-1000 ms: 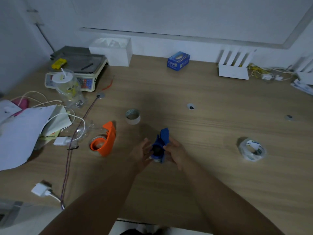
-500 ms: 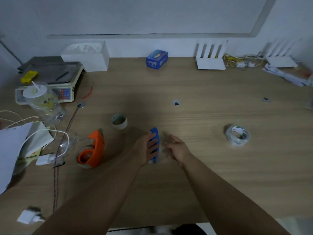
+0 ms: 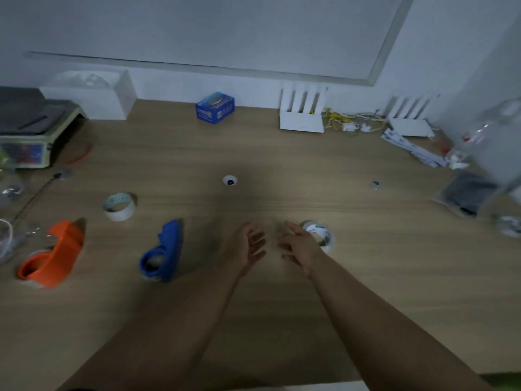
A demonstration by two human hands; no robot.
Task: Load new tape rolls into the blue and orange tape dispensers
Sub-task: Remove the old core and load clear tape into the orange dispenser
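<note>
The blue tape dispenser (image 3: 163,253) lies on the wooden table (image 3: 282,153), left of my hands, with a roll inside it. Further left lies the orange tape dispenser (image 3: 53,256), also holding a roll. A white tape roll (image 3: 119,206) stands behind the two dispensers. A clear tape roll (image 3: 321,235) sits just past my right hand (image 3: 298,245), partly hidden by the fingers. My left hand (image 3: 249,246) is open, palm facing right, and holds nothing. My right hand is open too, close to the clear roll; whether it touches the roll I cannot tell.
A scale (image 3: 31,131) and a white tissue box (image 3: 93,94) stand at the back left. A small blue box (image 3: 214,107), two white routers (image 3: 302,114) with cables, and papers (image 3: 414,148) line the back. A dark packet (image 3: 465,193) lies at the right.
My left hand let go of the blue dispenser, which now lies on the table to the left. Both hands have shifted right toward the clear tape roll. The camera turned right.
</note>
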